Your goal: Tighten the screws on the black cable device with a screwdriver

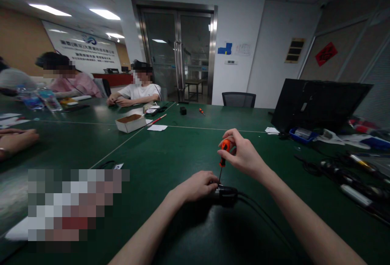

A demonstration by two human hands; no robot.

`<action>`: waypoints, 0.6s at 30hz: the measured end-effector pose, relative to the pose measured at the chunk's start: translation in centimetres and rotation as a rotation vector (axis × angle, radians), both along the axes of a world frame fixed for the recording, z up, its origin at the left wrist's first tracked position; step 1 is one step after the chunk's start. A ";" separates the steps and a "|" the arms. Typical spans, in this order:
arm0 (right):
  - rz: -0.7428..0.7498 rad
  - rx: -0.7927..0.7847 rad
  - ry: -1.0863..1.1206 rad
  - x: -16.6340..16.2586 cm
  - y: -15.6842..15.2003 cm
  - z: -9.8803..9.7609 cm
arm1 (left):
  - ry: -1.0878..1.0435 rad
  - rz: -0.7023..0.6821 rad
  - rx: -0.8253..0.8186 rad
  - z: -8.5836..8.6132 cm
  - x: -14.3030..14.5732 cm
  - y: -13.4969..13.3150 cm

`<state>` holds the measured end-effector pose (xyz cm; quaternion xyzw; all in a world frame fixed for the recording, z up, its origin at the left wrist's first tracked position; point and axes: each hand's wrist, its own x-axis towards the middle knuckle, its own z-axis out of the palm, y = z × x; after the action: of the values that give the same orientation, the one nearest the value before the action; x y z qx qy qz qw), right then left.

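Note:
My right hand (240,151) is closed around the orange and black handle of a screwdriver (224,151), which stands nearly upright with its shaft pointing down. The tip meets the top of a black corded device (227,196) lying on the green table (183,147); the exact contact point is too small to make out. My left hand (199,186) grips the left end of this device, its fingers curled over it beside the screwdriver tip. A black cord (262,210) runs from the device's right end toward the lower right. What kind of device it is, I cannot tell.
A white open box (131,123) and a red pencil-like stick (158,119) lie ahead on the left. Farther back are a small black block (183,110) and another screwdriver (202,112). A monitor (317,104) and corded tools (344,179) occupy the right. Other people sit left.

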<state>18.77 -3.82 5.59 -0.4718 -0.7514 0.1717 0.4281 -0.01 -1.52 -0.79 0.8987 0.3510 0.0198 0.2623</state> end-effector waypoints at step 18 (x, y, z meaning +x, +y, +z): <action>0.001 0.004 -0.013 0.4 0.1 0.3 | -0.006 0.001 -0.016 0.1 0.0 0.0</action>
<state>19.18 -3.77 5.84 -0.4719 -0.7547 0.1673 0.4239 -0.01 -1.52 -0.72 0.8963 0.3507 0.0200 0.2706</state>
